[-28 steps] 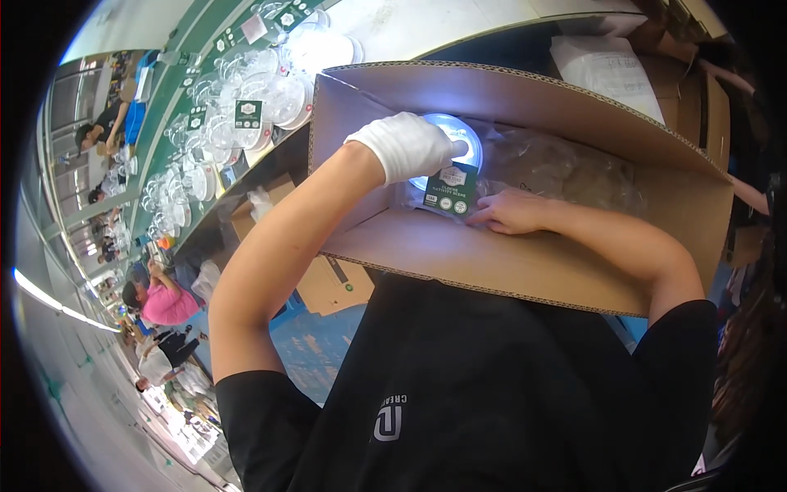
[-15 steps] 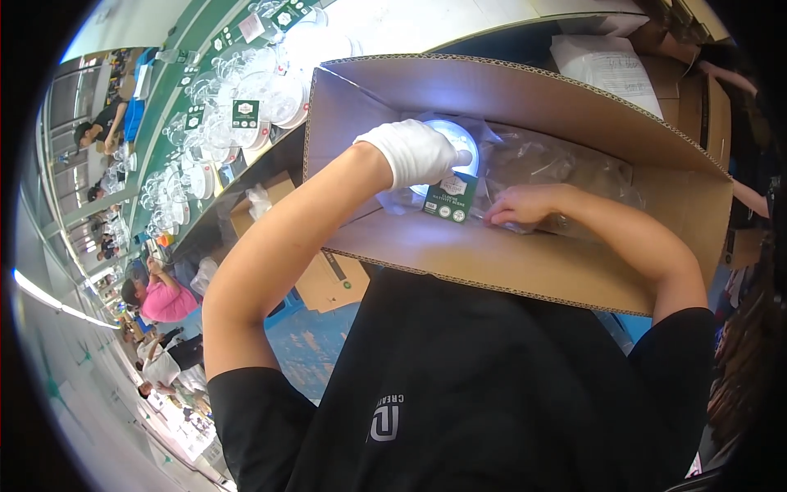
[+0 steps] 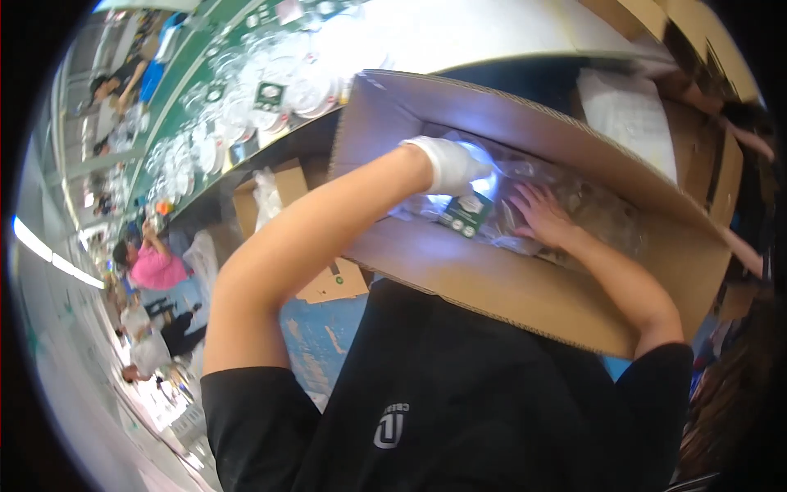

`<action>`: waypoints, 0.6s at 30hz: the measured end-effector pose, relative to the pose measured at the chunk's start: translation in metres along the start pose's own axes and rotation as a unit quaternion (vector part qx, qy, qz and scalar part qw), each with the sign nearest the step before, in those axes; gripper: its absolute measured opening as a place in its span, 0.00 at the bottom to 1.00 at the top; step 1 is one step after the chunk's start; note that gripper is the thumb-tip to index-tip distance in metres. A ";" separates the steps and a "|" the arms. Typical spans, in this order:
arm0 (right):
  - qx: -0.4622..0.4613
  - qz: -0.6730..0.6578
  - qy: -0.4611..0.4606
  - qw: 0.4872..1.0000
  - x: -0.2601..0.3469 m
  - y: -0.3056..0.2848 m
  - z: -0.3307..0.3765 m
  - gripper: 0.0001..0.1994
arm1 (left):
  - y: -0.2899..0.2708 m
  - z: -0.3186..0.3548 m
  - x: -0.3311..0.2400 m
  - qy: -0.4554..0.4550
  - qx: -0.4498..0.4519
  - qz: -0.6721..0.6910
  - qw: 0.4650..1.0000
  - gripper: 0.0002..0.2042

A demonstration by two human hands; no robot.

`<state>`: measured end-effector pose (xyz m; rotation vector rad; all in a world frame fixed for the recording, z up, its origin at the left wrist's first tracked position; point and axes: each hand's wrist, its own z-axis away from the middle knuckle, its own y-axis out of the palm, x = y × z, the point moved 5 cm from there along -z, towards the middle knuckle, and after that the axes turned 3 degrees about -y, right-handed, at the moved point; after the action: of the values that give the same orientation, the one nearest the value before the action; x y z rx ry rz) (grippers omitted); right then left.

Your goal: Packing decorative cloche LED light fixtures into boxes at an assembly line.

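Observation:
A glowing clear, round ornament (image 3: 487, 182) with a green hang tag (image 3: 467, 214) is low inside a deep cardboard box (image 3: 410, 234), towards its left end. My left hand (image 3: 452, 166), in a white glove, is closed on it from above; the glove hides much of the ornament and most of the fingers. Bare, with its fingers spread, my right hand (image 3: 543, 215) rests over crinkled clear plastic wrapping (image 3: 602, 211) in the box, just right of the tag.
On the green-and-white table (image 3: 459, 33) beyond the box stand several clear domed ornaments (image 3: 234, 107) with green tags. A white plastic-wrapped packet (image 3: 627, 115) lies behind the box. Flattened cardboard (image 3: 334, 280) lies left of it. Other people are at the far left, and someone's arm shows at the right.
The box has shifted slightly right and down in view. My right hand has opened its fingers from a bunched pose and spread them over the plastic. My left hand still holds the glowing ornament.

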<state>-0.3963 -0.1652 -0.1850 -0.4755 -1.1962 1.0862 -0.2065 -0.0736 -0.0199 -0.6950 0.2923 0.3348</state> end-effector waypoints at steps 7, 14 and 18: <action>0.005 -0.009 -0.004 1.000 -0.005 0.022 0.002 0.44 | 0.025 -0.009 0.005 0.007 -0.020 0.038 0.999 0.30; 0.054 0.047 -0.006 0.997 -0.013 0.019 0.005 0.44 | 0.051 -0.071 0.008 0.012 -0.044 -0.093 0.995 0.28; -0.013 0.070 -0.094 0.993 0.012 0.004 0.002 0.32 | 0.047 -0.050 0.013 0.003 -0.075 -0.157 0.985 0.24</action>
<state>-0.4002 -0.1535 -0.1808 -0.4907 -1.3582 1.2593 -0.2209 -0.0703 -0.0876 -0.8763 0.1611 0.0534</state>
